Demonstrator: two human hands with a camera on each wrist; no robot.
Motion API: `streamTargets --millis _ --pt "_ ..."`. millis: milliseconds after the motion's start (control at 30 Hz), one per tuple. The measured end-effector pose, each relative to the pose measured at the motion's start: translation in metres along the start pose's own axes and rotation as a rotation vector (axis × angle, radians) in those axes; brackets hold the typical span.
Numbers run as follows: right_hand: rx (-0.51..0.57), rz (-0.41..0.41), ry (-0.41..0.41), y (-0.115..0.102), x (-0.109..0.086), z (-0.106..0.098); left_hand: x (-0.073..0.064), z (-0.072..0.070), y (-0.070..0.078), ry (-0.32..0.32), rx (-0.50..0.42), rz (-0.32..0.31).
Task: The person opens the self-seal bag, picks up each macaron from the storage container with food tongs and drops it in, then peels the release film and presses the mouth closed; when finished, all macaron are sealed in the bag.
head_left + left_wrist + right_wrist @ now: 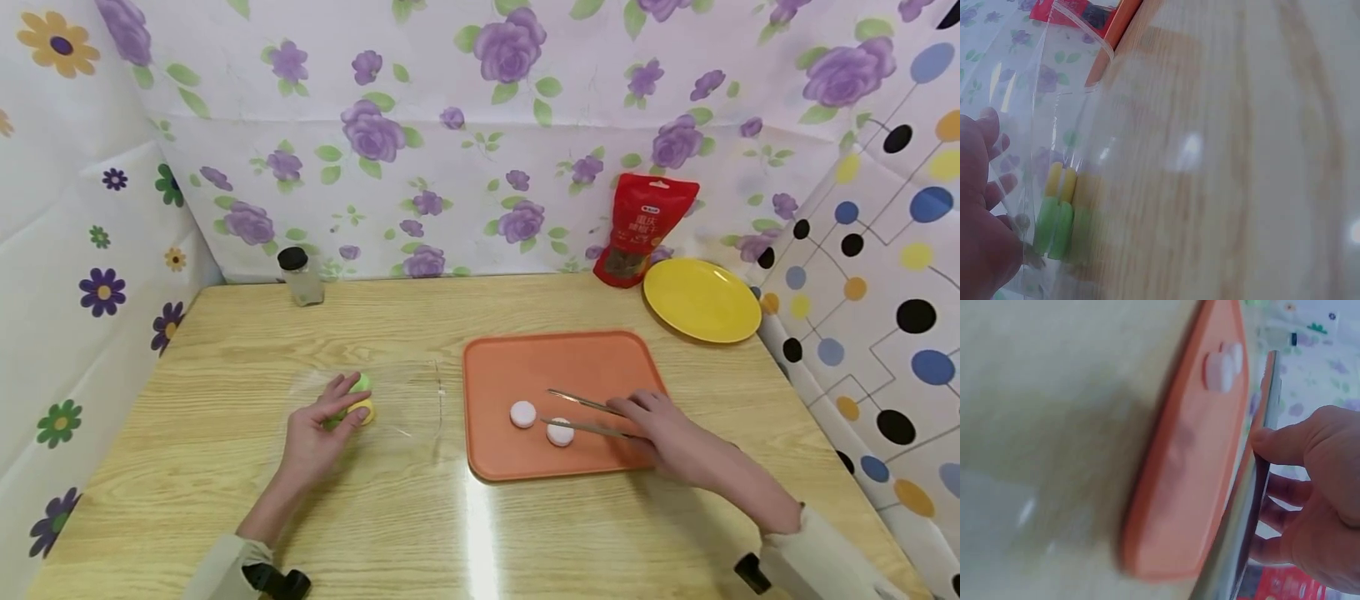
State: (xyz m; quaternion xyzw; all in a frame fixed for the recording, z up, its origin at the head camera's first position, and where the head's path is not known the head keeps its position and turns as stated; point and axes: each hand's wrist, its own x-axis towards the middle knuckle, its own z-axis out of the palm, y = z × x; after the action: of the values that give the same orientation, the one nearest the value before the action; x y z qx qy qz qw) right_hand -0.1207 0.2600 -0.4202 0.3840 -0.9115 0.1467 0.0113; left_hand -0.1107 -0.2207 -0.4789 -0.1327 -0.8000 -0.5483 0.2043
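Note:
My right hand (660,429) grips metal tongs (596,429) over the orange tray (495,462). The tongs' arms stand spread; the nearer one overlaps a pale macaron (559,433) in the head view. A second pale macaron (522,414) lies to its left on the tray. At the left, my left hand (318,429) holds a clear plastic bag (405,400), thumb and fingers bent at its side. Inside the bag, yellow macarons (1060,182) and green macarons (1054,228) show; in the head view the fingers partly cover them.
A black-lidded jar (302,279) stands at the back left of the wooden table (390,533). Toward the back right are a red pouch (645,229) and a yellow plate (701,300). Patterned cloth walls (420,167) border the table at the back and sides.

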Motion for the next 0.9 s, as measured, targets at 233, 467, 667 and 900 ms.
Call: streamTargets --millis 233,467,667,900 --pt "-0.018 -0.024 0.002 0.012 -0.025 0.006 -0.001 -0.001 0.001 -0.003 -0.001 -0.020" --pt "-0.018 0.003 0.006 0.012 -0.030 0.014 -0.001 -0.001 0.002 -0.022 -0.001 -0.037" --pt "-0.025 0.068 0.012 0.008 -0.030 0.021 -0.001 -0.001 0.001 -0.029 -0.005 -0.039" --pt "-0.053 0.075 0.044 0.008 -0.031 0.029 0.000 -0.002 0.002 -0.032 0.008 -0.054"
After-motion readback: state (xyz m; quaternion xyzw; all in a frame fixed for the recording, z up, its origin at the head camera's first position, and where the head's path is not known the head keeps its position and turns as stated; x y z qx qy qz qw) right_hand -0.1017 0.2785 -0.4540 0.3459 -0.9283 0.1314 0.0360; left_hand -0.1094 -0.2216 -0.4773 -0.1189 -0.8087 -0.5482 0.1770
